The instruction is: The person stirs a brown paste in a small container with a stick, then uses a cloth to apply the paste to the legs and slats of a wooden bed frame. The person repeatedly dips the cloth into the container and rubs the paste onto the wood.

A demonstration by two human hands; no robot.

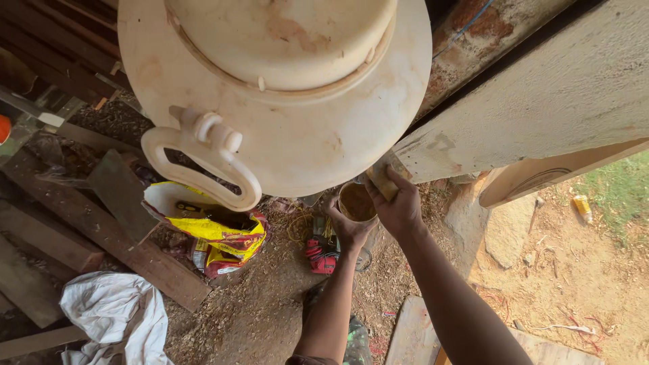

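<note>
Left hand [348, 226] cups a small tin [356, 201] of brown paste; right hand [399, 203] grips a wood block [382, 177] against the pale board [541, 101].

Sawdust-strewn dirt floor [257, 318], stacked dark planks [61, 236] (daylit), a grass patch [618, 189] beyond.

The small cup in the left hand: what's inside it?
The cup, held by the left hand, holds a brown filling nearly up to its rim; whether paste or liquid is unclear. The right hand and the pale carved piece cover its upper edge.
</note>
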